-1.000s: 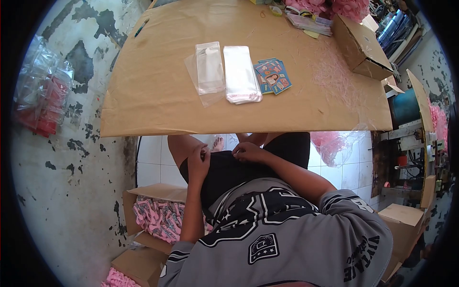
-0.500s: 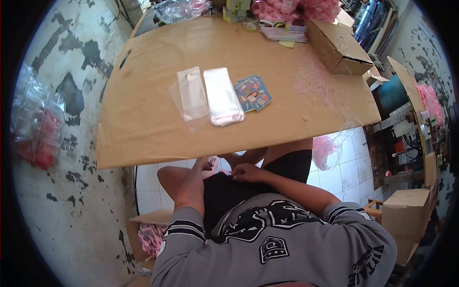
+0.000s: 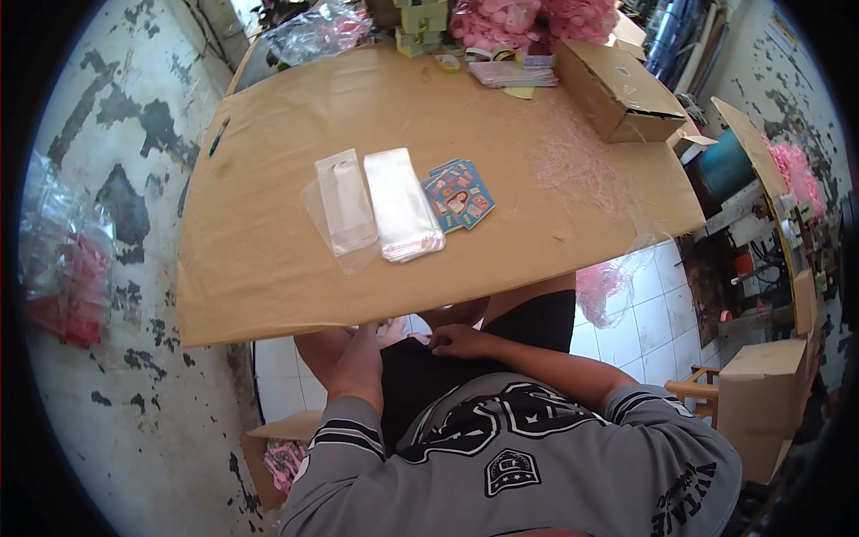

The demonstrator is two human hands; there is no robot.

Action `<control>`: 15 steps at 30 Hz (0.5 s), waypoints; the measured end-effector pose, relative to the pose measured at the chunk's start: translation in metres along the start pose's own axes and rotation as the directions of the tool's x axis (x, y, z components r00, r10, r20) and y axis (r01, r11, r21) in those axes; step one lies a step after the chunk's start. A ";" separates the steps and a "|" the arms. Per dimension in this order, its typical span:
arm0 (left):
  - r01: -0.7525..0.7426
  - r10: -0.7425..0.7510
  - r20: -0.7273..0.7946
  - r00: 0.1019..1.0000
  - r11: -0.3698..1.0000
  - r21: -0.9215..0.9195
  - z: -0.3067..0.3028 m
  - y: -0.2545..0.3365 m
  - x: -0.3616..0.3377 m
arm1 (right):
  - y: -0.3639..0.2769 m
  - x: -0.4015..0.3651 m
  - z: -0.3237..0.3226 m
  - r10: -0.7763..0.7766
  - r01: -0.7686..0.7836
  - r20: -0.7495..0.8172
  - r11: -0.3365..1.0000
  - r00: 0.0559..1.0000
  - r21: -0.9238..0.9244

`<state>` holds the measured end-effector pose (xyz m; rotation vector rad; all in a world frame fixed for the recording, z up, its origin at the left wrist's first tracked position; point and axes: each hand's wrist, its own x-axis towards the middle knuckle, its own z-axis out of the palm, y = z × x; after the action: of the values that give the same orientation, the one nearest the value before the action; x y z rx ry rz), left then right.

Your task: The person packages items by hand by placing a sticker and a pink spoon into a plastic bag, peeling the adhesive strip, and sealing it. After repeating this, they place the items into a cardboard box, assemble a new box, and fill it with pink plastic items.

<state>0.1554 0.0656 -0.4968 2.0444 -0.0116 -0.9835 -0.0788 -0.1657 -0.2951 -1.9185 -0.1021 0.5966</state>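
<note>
My right hand point(image 3: 458, 341) rests over the lap of the black shorts, fingers curled together. A small pink bit point(image 3: 419, 338) shows beside its fingertips; whether the fingers hold it I cannot make out. My left hand point(image 3: 369, 328) reaches down under the table's front edge, which hides its fingers. On the table above lie a stack of clear plastic sleeves point(image 3: 400, 206), a few looser clear sleeves point(image 3: 347, 208) to its left, and blue illustrated cards point(image 3: 463, 197) to its right, partly overlapped by the stack.
The brown paper-covered table point(image 3: 268, 277) carries a cardboard box point(image 3: 617, 89), pink bundles point(image 3: 497, 22), and tangled clear strands point(image 3: 582, 161). A pen point(image 3: 217, 136) lies at the left edge. Open boxes stand on both sides, one holding pink items point(image 3: 284, 461). Plastic bags point(image 3: 67, 259) hang on the left wall.
The view has tilted, so the table and its contents sit lower and slightly left. My left hand is now more covered by the table edge. The right hand stays curled at the lap.
</note>
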 end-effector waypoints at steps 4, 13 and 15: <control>-0.209 0.188 -0.385 0.903 0.978 -0.012 -0.032 0.005 -0.016 | 0.009 0.013 -0.004 0.077 -0.081 0.037 0.990 0.996 0.119; -0.628 0.032 -0.932 0.361 0.748 -0.217 -0.087 0.020 -0.203 | 0.001 0.031 -0.015 0.115 -0.136 0.093 0.952 0.989 0.273; -0.698 -0.305 -0.839 0.450 0.466 -0.544 -0.081 0.008 -0.262 | 0.000 0.035 -0.009 0.114 -0.148 0.135 0.950 0.984 0.275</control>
<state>0.0294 0.2054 -0.2971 1.2047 0.6312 0.4322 -0.0441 -0.1617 -0.3047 -1.6196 0.0361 0.7709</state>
